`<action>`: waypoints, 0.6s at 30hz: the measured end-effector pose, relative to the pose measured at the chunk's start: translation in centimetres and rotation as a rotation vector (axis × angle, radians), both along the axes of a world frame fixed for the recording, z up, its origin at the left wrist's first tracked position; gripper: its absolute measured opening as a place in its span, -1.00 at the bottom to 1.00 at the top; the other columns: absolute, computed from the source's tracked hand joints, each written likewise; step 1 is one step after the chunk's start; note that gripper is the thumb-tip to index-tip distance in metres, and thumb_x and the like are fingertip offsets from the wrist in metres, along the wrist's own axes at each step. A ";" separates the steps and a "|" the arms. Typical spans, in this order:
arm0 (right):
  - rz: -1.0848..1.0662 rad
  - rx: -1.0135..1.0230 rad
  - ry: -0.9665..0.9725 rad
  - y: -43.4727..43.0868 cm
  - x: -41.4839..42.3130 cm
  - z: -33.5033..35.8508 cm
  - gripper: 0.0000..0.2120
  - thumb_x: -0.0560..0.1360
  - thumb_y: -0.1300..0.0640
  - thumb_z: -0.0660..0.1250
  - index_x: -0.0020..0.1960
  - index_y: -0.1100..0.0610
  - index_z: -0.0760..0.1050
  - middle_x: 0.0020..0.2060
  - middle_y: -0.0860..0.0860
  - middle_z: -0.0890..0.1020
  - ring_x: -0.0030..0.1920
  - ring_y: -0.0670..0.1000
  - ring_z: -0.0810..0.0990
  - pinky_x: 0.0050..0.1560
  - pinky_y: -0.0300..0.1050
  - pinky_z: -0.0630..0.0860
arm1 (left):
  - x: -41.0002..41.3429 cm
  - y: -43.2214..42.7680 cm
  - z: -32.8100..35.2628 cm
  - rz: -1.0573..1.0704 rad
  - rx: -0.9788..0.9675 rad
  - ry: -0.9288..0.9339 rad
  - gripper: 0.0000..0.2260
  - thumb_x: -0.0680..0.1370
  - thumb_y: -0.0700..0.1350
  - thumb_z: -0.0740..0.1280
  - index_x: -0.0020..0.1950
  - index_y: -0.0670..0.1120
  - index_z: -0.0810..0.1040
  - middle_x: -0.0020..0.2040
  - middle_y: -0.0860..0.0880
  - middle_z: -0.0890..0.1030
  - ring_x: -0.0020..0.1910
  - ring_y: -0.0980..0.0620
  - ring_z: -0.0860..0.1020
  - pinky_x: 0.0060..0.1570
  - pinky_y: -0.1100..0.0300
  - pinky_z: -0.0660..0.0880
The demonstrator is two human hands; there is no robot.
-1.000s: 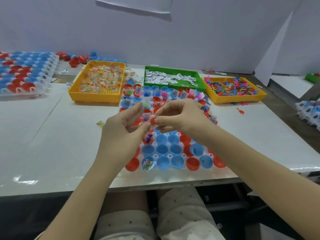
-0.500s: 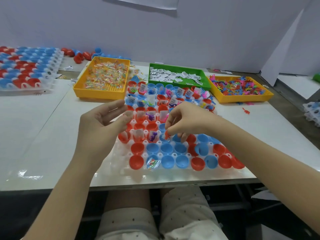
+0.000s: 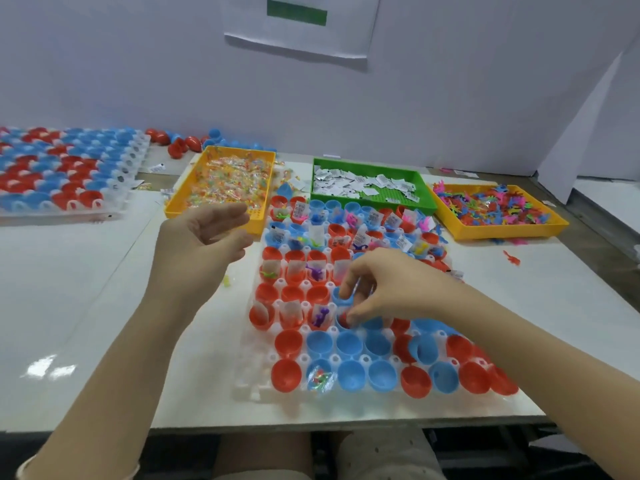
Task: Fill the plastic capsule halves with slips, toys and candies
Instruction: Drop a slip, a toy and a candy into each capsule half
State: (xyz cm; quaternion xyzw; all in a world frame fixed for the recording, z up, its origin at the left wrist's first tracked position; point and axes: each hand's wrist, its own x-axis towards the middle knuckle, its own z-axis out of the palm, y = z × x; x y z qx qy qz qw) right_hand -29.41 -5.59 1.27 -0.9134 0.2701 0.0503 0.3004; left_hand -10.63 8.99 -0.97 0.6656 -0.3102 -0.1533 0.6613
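A clear holder tray [image 3: 249,382] in front of me carries rows of red and blue capsule halves [image 3: 349,344]. The far rows hold paper slips and small toys; the near rows are mostly bare, and one near half holds a wrapped candy [image 3: 320,377]. My right hand [image 3: 388,289] reaches down into the middle of the tray, its fingertips pinching a small red toy [image 3: 343,318] at a blue half. My left hand [image 3: 204,240] hovers above the table left of the tray, fingers loosely spread, holding nothing.
At the back stand a yellow bin of candies [image 3: 225,181], a green bin of slips [image 3: 370,183] and a yellow bin of toys [image 3: 495,209]. A second tray of closed capsules [image 3: 65,171] lies far left. Loose capsules [image 3: 183,142] lie by the wall.
My hands came apart. The right hand went down with the red toy into the tray's middle rows, and the left hand drew back to the left and opened. The view tilted upward.
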 end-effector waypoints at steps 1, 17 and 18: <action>0.013 0.045 0.004 -0.4 -0.2 0.2 -0.77 0.34 0.11 0.56 -0.06 0.06 0.58 -0.30 -0.05 0.63 -0.37 -0.14 0.59 -0.39 -0.30 0.54 | 1.0 -0.7 0.3 0.009 0.018 -0.029 -0.67 0.49 -0.34 0.42 0.00 0.11 0.61 -0.02 0.12 0.67 -0.03 0.17 0.66 -0.10 0.28 0.58; -0.095 0.263 -0.252 -8.0 1.7 3.3 -0.91 0.37 -0.03 0.46 -0.13 -0.17 0.61 -0.23 -0.02 0.68 -0.35 -0.07 0.60 -0.36 -0.20 0.54 | 13.3 -13.7 -2.2 0.110 0.930 -0.619 -0.81 0.62 -0.09 0.28 0.20 -0.07 0.56 0.12 -0.08 0.63 0.05 -0.07 0.58 0.01 0.08 0.55; -0.120 0.283 -0.257 -8.5 2.0 3.2 -0.92 0.38 -0.01 0.47 -0.14 -0.15 0.62 -0.25 -0.02 0.67 -0.39 -0.09 0.58 -0.40 -0.19 0.52 | 13.3 -13.8 -2.2 0.136 0.929 -0.626 -0.83 0.61 -0.09 0.29 0.17 -0.06 0.57 0.07 -0.06 0.64 0.01 -0.06 0.59 -0.02 0.09 0.56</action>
